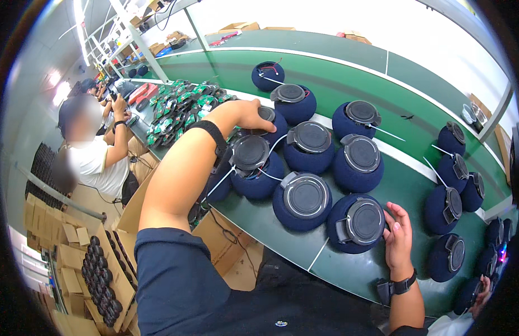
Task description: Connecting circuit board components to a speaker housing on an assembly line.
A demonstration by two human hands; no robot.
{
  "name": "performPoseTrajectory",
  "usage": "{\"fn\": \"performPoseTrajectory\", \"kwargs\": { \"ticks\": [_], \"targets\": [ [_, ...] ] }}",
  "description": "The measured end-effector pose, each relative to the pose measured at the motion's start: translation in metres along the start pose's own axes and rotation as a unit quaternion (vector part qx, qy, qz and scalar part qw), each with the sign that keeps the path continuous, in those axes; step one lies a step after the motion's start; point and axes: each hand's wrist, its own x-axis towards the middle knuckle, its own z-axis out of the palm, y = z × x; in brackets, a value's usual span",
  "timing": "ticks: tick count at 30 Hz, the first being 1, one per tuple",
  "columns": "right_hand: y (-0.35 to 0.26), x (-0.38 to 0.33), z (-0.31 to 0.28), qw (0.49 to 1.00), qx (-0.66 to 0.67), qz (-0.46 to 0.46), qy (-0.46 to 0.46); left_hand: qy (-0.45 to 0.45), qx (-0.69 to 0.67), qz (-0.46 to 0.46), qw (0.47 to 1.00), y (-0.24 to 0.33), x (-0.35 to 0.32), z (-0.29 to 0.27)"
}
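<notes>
1. Nearest, the right hand (399,232) stands open beside the near ball (339,231), a navy sphere with a black disc (366,221) on it. The fingers are loosely bent and grip nothing that shows; whether a fingertip touches the sphere cannot be told.
2. Just beyond it, the front ball (302,203) and others like it stand close together on the dark green bench (287,243). From one of the group a white strip (386,133) sticks out to the right.
3. Farther in, the left hand (254,116) reaches over the handled ball (279,126), at the back left of the group, with fingers over its top. Whether they close on it or merely rest there cannot be told.
4. The step in hand seems to be setting, shifting or picking up that ball; this one moment does not settle which. The next move would call for a sure hold around the sphere rather than on its top alone, keeping clear of its close neighbours.
5. Behind the left hand are a capped ball (294,106) and, farther back, an uncapped ball (268,78); to their left lies a heap of green and black parts (181,109).
</notes>
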Motion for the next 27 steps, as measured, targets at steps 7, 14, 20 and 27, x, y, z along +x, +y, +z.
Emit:
{"fn": "performPoseTrajectory", "kwargs": {
  "ticks": [7, 14, 20, 27],
  "targets": [
    [-0.004, 0.000, 0.002, 1.000, 0.002, 0.006, 0.005, 0.100, -0.164, 0.018, 0.981, -0.038, -0.054, -0.007],
    [-0.003, -0.002, 0.001, 1.000, -0.013, 0.004, 0.004, 0.145, 0.002, 0.050, 0.988, -0.023, -0.150, 0.054],
    [-0.001, 0.000, 0.002, 1.000, -0.007, 0.003, 0.022, 0.090, 0.035, -0.032, 0.995, -0.068, -0.176, 0.080],
    [-0.001, -0.001, -0.001, 1.000, -0.016, -0.001, 0.011, 0.095, -0.059, -0.044, 0.993, -0.081, -0.189, 0.095]
  ]
}}
